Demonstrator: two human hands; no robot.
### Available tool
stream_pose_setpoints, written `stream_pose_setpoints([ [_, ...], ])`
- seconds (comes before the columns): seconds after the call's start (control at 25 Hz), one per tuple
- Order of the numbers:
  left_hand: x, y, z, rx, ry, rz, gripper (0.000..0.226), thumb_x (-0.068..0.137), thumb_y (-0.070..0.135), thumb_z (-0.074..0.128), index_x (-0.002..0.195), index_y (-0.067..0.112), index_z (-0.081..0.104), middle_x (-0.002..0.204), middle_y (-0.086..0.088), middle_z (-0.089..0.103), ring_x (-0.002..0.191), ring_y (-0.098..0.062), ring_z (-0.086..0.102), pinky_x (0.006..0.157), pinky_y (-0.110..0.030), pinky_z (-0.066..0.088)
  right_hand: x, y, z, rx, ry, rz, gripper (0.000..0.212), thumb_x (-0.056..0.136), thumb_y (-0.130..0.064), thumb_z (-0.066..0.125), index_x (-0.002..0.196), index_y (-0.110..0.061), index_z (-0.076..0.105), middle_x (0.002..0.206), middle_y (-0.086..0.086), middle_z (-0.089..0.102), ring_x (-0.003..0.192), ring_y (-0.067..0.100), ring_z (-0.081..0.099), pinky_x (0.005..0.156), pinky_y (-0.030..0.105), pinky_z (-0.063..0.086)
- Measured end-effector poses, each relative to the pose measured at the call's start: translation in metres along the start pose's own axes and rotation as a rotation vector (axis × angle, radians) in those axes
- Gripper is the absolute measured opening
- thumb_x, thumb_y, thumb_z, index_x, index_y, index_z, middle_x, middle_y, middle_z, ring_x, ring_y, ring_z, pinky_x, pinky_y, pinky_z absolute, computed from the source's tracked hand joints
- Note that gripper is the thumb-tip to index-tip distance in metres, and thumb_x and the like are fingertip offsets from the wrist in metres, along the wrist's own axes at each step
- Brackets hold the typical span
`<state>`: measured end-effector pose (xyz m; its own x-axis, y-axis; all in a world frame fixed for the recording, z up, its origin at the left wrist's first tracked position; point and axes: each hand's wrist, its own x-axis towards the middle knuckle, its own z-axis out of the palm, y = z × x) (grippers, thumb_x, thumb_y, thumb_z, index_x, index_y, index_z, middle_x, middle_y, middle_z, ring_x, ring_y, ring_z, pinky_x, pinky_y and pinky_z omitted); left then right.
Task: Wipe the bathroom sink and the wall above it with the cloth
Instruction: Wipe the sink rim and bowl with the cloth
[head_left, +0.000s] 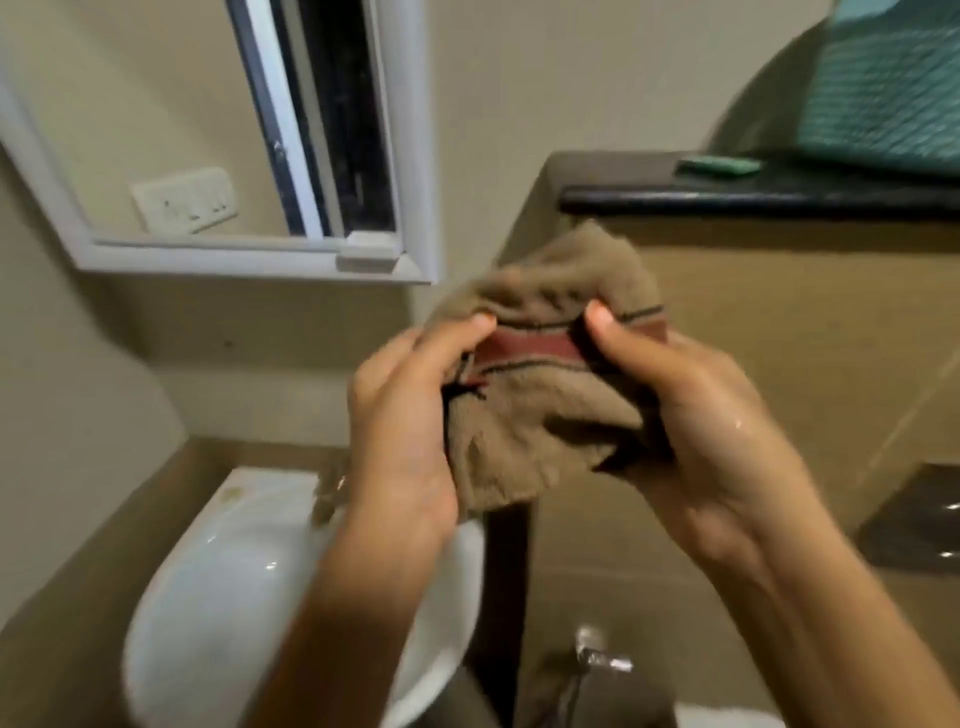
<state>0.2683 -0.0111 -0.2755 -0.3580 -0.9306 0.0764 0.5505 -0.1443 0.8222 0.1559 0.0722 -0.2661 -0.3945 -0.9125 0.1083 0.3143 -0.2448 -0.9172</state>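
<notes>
Sink (208, 597) is my reference: white basin, low left in view. Above it is a white-framed mirror (249, 260) on the beige wall (130, 364), with a switch plate (184, 200) showing in the glass. Up and right of the sink, my left hand (400, 415) has its fingers (415, 353) clamped on the left edge of the cloth (540, 415), thumb on top. Cloth is brown with a red stripe, bunched, held in the air above the sink's right rim (apart from both sink and wall). Right hand (696, 415) is further right of the sink, pinching the cloth's other side; skin looks wet. Lower, right of the sink: chrome fitting (597, 657), blurred. High and far right of the sink: black ledge (753, 200) with a small green item (719, 165) on it.
</notes>
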Motion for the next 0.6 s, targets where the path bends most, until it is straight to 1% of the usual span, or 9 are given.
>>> stream_pose_setpoints([
  [0.08, -0.019, -0.022, -0.074, 0.011, 0.131, -0.112, 0.016, 0.075, 0.011, 0.064, 0.088, 0.006, 0.071, 0.082, -0.014, 0.073, 0.077, -0.027, 0.070, 0.068, -0.033, 0.057, -0.015, 0.074, 0.026, 0.050, 0.079, 0.168, 0.023, 0.074, -0.026, 0.068, 0.087, -0.008, 0.075, 0.087, 0.014, 0.074, 0.073, 0.024, 0.071, 0.058, 0.030, 0.057],
  [0.16, -0.031, -0.031, -0.149, -0.040, 0.106, -0.338, 0.029, 0.072, 0.019, 0.062, 0.096, 0.005, 0.071, 0.093, -0.016, 0.073, 0.084, -0.030, 0.070, 0.072, -0.035, 0.058, -0.028, 0.141, 0.055, 0.085, 0.143, 0.323, 0.023, 0.074, -0.026, 0.068, 0.085, -0.007, 0.076, 0.087, 0.015, 0.074, 0.074, 0.025, 0.071, 0.060, 0.030, 0.058],
  [0.24, -0.040, -0.024, -0.214, -0.042, 0.030, -0.543, 0.043, 0.074, 0.030, 0.059, 0.108, 0.005, 0.068, 0.105, -0.019, 0.070, 0.092, -0.031, 0.069, 0.074, -0.037, 0.058, -0.038, 0.196, 0.088, 0.077, 0.162, 0.430, 0.028, 0.075, -0.030, 0.068, 0.090, -0.008, 0.075, 0.092, 0.015, 0.073, 0.082, 0.027, 0.071, 0.070, 0.034, 0.059],
  [0.32, -0.044, -0.019, -0.260, 0.030, 0.027, -0.616, 0.053, 0.072, 0.034, 0.062, 0.116, 0.004, 0.063, 0.113, -0.020, 0.067, 0.100, -0.032, 0.067, 0.080, -0.038, 0.057, -0.045, 0.231, 0.114, 0.036, 0.150, 0.487, 0.033, 0.077, -0.036, 0.068, 0.094, -0.009, 0.074, 0.095, 0.015, 0.073, 0.089, 0.029, 0.070, 0.083, 0.042, 0.054],
  [0.36, -0.044, -0.016, -0.282, 0.054, 0.061, -0.631, 0.055, 0.070, 0.033, 0.064, 0.117, 0.003, 0.062, 0.114, -0.021, 0.067, 0.103, -0.033, 0.066, 0.084, -0.040, 0.056, -0.048, 0.246, 0.128, 0.014, 0.136, 0.502, 0.035, 0.077, -0.037, 0.068, 0.097, -0.009, 0.074, 0.096, 0.014, 0.073, 0.090, 0.030, 0.070, 0.086, 0.044, 0.053],
  [0.4, -0.044, -0.013, -0.301, 0.065, 0.093, -0.642, 0.056, 0.070, 0.031, 0.066, 0.117, 0.002, 0.062, 0.114, -0.021, 0.066, 0.104, -0.034, 0.065, 0.087, -0.042, 0.054, -0.049, 0.257, 0.141, -0.028, 0.127, 0.506, 0.035, 0.077, -0.038, 0.068, 0.097, -0.010, 0.073, 0.095, 0.013, 0.073, 0.090, 0.029, 0.070, 0.085, 0.042, 0.053],
  [0.48, -0.040, -0.007, -0.331, 0.056, 0.141, -0.656, 0.053, 0.070, 0.030, 0.068, 0.116, 0.002, 0.063, 0.114, -0.021, 0.067, 0.104, -0.035, 0.065, 0.089, -0.046, 0.052, -0.046, 0.274, 0.163, -0.168, 0.129, 0.479, 0.033, 0.078, -0.039, 0.070, 0.091, -0.009, 0.073, 0.087, 0.012, 0.074, 0.081, 0.029, 0.070, 0.069, 0.037, 0.050],
  [0.56, -0.034, -0.004, -0.356, 0.030, 0.185, -0.660, 0.052, 0.067, 0.029, 0.072, 0.113, 0.004, 0.065, 0.110, -0.020, 0.068, 0.100, -0.036, 0.066, 0.083, -0.047, 0.055, -0.041, 0.289, 0.180, -0.291, 0.154, 0.428, 0.029, 0.078, -0.036, 0.072, 0.084, -0.007, 0.072, 0.073, 0.007, 0.072, 0.064, 0.023, 0.065, 0.053, 0.029, 0.044],
  [0.6, -0.030, -0.004, -0.365, 0.019, 0.208, -0.657, 0.051, 0.066, 0.029, 0.074, 0.110, 0.005, 0.067, 0.107, -0.020, 0.070, 0.097, -0.036, 0.068, 0.079, -0.047, 0.056, -0.038, 0.295, 0.185, -0.341, 0.171, 0.403, 0.028, 0.077, -0.035, 0.074, 0.086, -0.009, 0.070, 0.070, 0.002, 0.070, 0.060, 0.018, 0.063, 0.047, 0.025, 0.043],
])
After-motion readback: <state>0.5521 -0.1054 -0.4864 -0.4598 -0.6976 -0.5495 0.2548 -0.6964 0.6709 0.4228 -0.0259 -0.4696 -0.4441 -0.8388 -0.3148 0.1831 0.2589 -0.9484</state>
